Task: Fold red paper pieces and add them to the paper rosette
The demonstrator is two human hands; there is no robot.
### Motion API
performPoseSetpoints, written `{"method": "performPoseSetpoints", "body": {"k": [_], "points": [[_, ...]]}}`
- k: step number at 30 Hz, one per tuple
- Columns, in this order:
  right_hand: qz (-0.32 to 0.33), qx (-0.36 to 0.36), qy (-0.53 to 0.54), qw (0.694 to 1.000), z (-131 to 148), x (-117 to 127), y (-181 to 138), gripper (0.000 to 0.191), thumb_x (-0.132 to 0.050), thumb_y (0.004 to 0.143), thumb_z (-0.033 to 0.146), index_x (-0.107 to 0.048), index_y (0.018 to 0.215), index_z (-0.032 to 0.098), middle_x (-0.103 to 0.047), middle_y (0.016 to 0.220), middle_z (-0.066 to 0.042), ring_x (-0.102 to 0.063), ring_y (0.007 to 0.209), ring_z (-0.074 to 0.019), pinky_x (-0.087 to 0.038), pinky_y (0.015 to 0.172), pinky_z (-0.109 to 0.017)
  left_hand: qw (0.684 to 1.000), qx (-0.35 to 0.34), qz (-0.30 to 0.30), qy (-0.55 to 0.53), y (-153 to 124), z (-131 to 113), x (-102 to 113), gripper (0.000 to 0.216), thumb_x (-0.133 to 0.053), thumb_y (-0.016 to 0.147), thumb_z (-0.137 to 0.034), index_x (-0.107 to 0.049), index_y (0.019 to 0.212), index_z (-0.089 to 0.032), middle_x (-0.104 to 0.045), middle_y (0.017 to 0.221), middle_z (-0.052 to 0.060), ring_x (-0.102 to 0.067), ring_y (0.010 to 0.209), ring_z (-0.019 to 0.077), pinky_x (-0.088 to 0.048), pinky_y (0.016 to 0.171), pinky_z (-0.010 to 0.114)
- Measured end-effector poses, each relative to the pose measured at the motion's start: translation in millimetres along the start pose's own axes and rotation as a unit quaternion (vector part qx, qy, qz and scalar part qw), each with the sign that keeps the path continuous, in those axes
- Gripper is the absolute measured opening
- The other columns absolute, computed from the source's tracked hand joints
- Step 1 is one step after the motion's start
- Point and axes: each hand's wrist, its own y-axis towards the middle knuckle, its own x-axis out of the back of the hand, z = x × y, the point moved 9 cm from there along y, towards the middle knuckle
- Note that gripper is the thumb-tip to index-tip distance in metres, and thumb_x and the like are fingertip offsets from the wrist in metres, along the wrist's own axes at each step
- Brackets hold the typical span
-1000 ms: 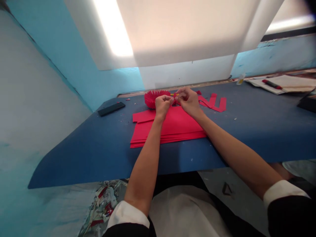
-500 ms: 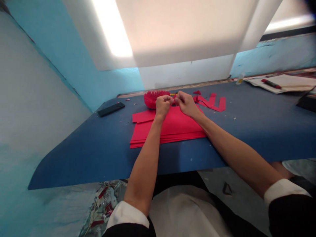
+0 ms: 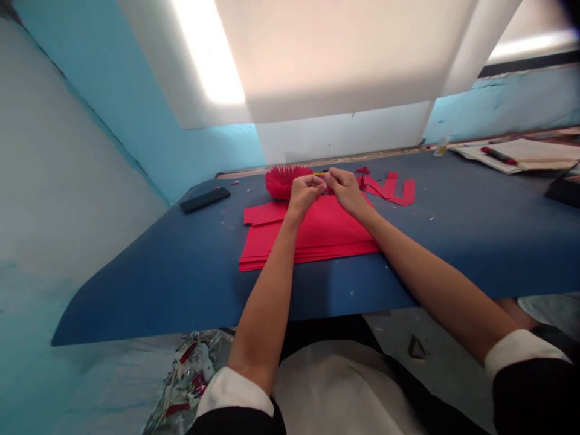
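Note:
My left hand point(image 3: 305, 194) and my right hand point(image 3: 344, 190) meet above a stack of red paper sheets point(image 3: 333, 223), fingertips pinched close together. Both are closed on a small piece of red paper point(image 3: 330, 190), mostly hidden by the fingers. Just behind my left hand sits a spiky round red paper piece point(image 3: 283, 181), made of many pointed folds. A red paper strip point(image 3: 265, 213) lies across the stack's left side. Beyond my right hand are cut red paper strips point(image 3: 384, 186) and small scraps.
The blue-covered table point(image 3: 158, 272) runs to the wall. A dark flat case point(image 3: 205, 200) lies at left. At far right are white papers point(image 3: 539, 151) with a red and black marker point(image 3: 498, 155), near a small glue bottle point(image 3: 441, 146). Litter point(image 3: 190, 377) covers the floor at lower left.
My left hand has shifted slightly right, so its fingertips now come up to those of my right hand. The small red piece shows less between them.

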Motion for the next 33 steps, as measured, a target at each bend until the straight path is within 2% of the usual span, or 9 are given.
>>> {"method": "performPoseSetpoints", "body": {"k": [5,11,16,20,24,27,33], "points": [[-0.022,-0.006,0.014,1.000,0,2,1,0.079,-0.048,0.083,0.100,-0.038,0.061,0.024,-0.036,0.059,0.003,-0.031,0.060,-0.0125,-0.025,0.058,-0.031,0.999,0.030,0.024,-0.022,-5,0,-6,0.026,-0.075,0.084,-0.009,-0.060,0.064,-0.017,-0.059,0.057,-0.001,-0.050,0.054,0.0090,-0.041,0.060,0.024],[-0.027,0.009,-0.019,0.999,5,3,1,0.080,-0.051,0.084,0.097,-0.042,0.055,0.023,-0.039,0.054,0.002,-0.034,0.058,-0.0130,-0.025,0.057,-0.032,0.999,-0.007,-0.008,0.042,-1,-1,-2,0.031,-0.069,0.081,0.000,-0.056,0.058,-0.017,-0.053,0.052,-0.004,-0.045,0.053,0.0085,-0.033,0.057,0.024],[-0.088,0.007,-0.015,0.996,1,15,1,0.079,-0.051,0.087,0.094,-0.039,0.054,0.024,-0.036,0.053,0.002,-0.031,0.056,-0.0123,-0.026,0.057,-0.033,1.000,-0.010,0.016,0.000,-2,-5,-8,0.022,-0.074,0.087,-0.008,-0.062,0.070,-0.017,-0.060,0.059,-0.003,-0.051,0.055,0.0083,-0.040,0.059,0.023],[-0.109,-0.026,0.030,0.993,-14,20,2,0.069,-0.056,0.091,0.086,-0.042,0.062,0.024,-0.038,0.058,0.003,-0.035,0.059,-0.0131,-0.032,0.055,-0.030,0.999,-0.015,-0.005,-0.040,-1,-6,-4,0.018,-0.081,0.087,-0.016,-0.064,0.085,-0.018,-0.064,0.066,-0.003,-0.060,0.061,0.0088,-0.049,0.064,0.022],[-0.088,-0.036,0.064,0.993,-21,14,5,0.052,-0.064,0.093,0.073,-0.054,0.078,0.025,-0.046,0.068,0.002,-0.042,0.063,-0.0144,-0.036,0.057,-0.030,0.997,-0.024,-0.042,-0.054,3,-2,5,0.018,-0.083,0.087,-0.016,-0.065,0.088,-0.018,-0.067,0.074,-0.002,-0.064,0.065,0.0092,-0.054,0.070,0.023],[-0.066,-0.034,0.080,0.994,-21,6,7,0.040,-0.069,0.092,0.064,-0.057,0.088,0.026,-0.047,0.070,0.002,-0.044,0.062,-0.0149,-0.039,0.058,-0.031,0.995,-0.034,-0.075,-0.054,4,-2,12,0.022,-0.086,0.086,-0.018,-0.065,0.092,-0.019,-0.068,0.076,-0.002,-0.066,0.069,0.0107,-0.055,0.073,0.025],[-0.065,-0.030,0.104,0.992,-15,3,6,0.031,-0.074,0.088,0.052,-0.058,0.089,0.026,-0.055,0.070,0.001,-0.048,0.061,-0.0143,-0.041,0.059,-0.031,0.994,-0.055,-0.082,-0.038,4,-6,14,0.019,-0.088,0.083,-0.021,-0.069,0.085,-0.019,-0.073,0.081,0.002,-0.069,0.075,0.0130,-0.054,0.075,0.027]]}}
